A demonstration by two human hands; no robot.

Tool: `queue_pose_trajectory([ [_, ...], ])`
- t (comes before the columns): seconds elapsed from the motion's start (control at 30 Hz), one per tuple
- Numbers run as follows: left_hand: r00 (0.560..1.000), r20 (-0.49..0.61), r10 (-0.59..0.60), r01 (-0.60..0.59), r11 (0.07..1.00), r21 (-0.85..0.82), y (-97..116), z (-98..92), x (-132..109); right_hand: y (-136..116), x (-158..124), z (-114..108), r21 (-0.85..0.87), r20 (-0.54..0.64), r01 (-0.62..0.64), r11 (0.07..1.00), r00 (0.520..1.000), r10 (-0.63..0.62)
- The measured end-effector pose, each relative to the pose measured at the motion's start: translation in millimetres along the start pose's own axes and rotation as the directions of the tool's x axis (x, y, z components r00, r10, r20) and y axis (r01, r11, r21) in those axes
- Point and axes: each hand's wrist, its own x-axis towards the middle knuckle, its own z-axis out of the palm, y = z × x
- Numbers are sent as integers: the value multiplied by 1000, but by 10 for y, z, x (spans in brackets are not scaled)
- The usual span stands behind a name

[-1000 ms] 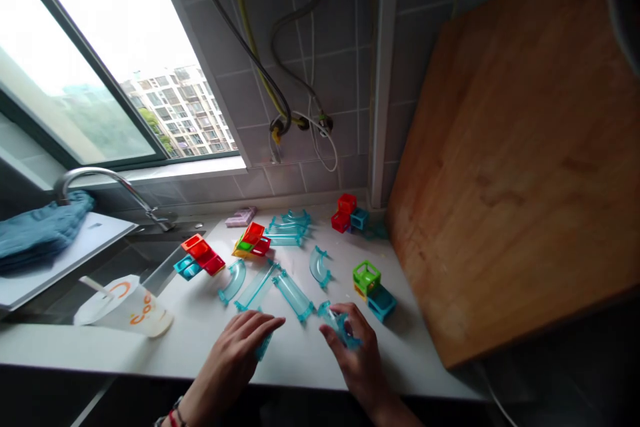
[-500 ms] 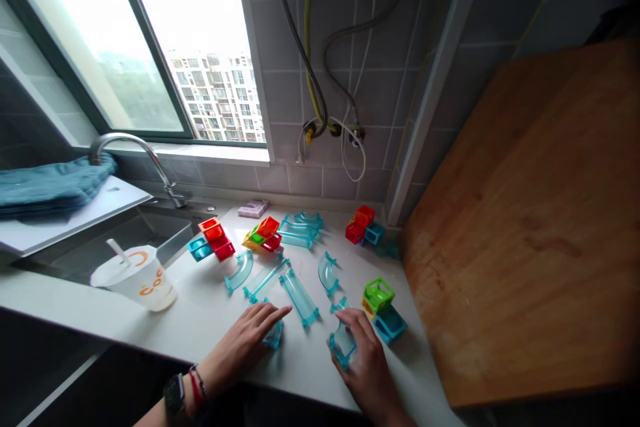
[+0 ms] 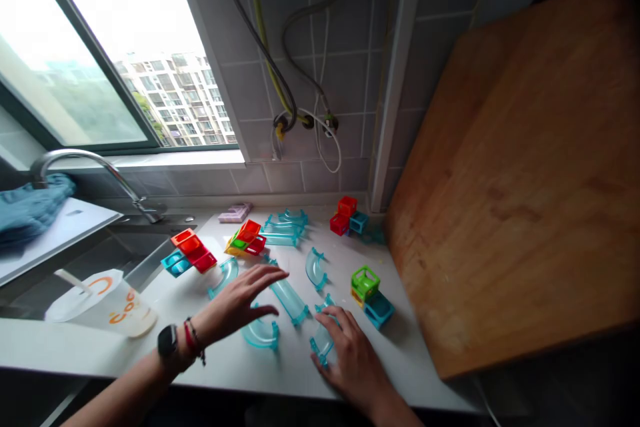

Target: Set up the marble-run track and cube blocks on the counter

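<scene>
Under the right hand (image 3: 349, 359), 1 curved piece (image 3: 324, 337) was spanned; whether pinched could not be told. Below the wide-spread left hand (image 3: 240, 301), 1 U-shaped piece (image 3: 260, 335) could have been knocked by careless lowering.

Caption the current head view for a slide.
Left hand hovers open over translucent blue track pieces while the right hand touches another, amid colourful block clusters on a white counter.

Curved track (image 3: 259, 339): translucent blue, lying flat, lower frame, left of centre | Partly covered track (image 3: 323, 341): translucent blue, lower frame, centre
</scene>
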Motion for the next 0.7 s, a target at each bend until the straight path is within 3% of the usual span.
queue_pose_trajectory([
  [0.07, 998, 57, -42, 34, 990, 134, -163, -122, 462, -19, -1, -7, 2, 14, -18, 1000, 1000, 18],
  [0.2, 976, 159, -150, 108, 963, 246, -647, -244, 1434, -65, -12, -28, 18, 63, -88, 996, 994, 87],
  [0.33, 895, 290, -338, 228, 907, 355, -1117, -257, 2098, -64, -1, -34, 41, 113, -97, 994, 989, 91],
  [0.5, 823, 387, -416, 272, 887, 373, -1421, -159, 2424, -4, 18, -19, 88, 134, -111, 990, 986, 99],
  [0.7, 837, 396, -379, 239, 902, 358, -1612, 55, 2583, 50, 58, -3, 89, 139, -150, 985, 981, 137],
])
